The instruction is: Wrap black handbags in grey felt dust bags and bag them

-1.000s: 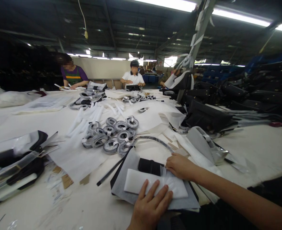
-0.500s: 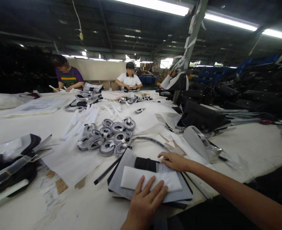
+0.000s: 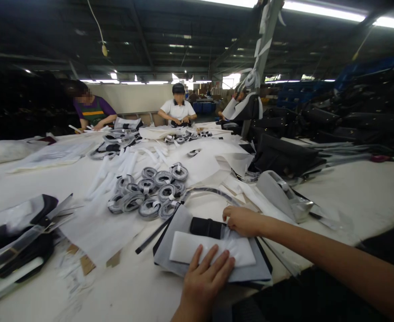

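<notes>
My left hand (image 3: 206, 279) lies flat with fingers spread, pressing a folded white foam sheet (image 3: 183, 248). Beneath the foam is a flat black-edged panel covered by grey-white paper (image 3: 165, 250). A black strap piece (image 3: 205, 227) lies on the paper just beyond the foam. My right hand (image 3: 243, 221) is at the right end of the strap piece, with curled fingers pinching crinkled clear plastic film (image 3: 229, 234). The film runs down to the foam near my left fingertips; my right thumb is mostly hidden.
Several plastic-wrapped coiled straps (image 3: 149, 191) lie beyond the panel. A long strap (image 3: 213, 191) curves behind it. Wrapped black pieces (image 3: 19, 241) are at the left, a black bag (image 3: 284, 156) at the right. Co-workers (image 3: 178, 107) sit across the table (image 3: 123, 286).
My right fingers have curled in from a more stretched pose, and the clear film beside them has bunched upward. My left hand stays on the foam. The view has shifted slightly.
</notes>
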`<state>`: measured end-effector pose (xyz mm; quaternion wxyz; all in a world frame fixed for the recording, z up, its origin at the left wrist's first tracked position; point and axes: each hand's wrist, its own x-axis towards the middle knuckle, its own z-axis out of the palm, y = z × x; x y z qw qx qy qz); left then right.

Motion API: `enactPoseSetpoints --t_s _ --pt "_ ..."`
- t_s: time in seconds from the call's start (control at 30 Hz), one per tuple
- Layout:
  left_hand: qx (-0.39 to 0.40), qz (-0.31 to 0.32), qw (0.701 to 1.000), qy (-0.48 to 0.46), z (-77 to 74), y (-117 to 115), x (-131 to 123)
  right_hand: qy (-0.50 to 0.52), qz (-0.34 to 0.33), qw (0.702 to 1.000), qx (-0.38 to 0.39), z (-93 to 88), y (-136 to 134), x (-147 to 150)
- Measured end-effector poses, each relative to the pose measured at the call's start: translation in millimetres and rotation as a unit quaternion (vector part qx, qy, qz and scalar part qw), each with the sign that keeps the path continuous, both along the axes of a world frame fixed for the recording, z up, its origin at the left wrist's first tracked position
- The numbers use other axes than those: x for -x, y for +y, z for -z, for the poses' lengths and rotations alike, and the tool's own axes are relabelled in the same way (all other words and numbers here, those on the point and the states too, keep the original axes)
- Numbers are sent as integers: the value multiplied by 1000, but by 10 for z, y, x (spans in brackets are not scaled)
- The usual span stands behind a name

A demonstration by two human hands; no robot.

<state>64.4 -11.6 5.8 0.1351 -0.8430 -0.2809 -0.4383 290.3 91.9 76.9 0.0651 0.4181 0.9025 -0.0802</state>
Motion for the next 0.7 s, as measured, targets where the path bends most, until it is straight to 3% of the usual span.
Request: enactPoseSetpoints --t_s 0.1,0.17,0.27,0.33,0.43,0.5,0.6,0.7 --pt "14 0 1000 4 10 24 -1 50 17 998 -20 -33 -65 -54" --pt "29 0 999 17 20 40 7 88 56 993 -60 -92 -266 -114" --pt "63 0 997 47 35 54 24 212 104 954 -188 -137 -837 -178" --pt "83 3 995 63 40 57 36 287 73 919 -262 -68 -1314 -148" --pt "97 12 993 70 41 55 52 252 -34 935 -248 217 -1911 54" --pt "105 15 991 81 39 50 62 182 -69 959 -204 480 -2110 254" --pt "111 14 989 100 34 46 77 182 -49 956 -223 839 -2116 518" --pt "102 13 989 107 31 47 87 265 -10 925 -273 1008 -1988 630"
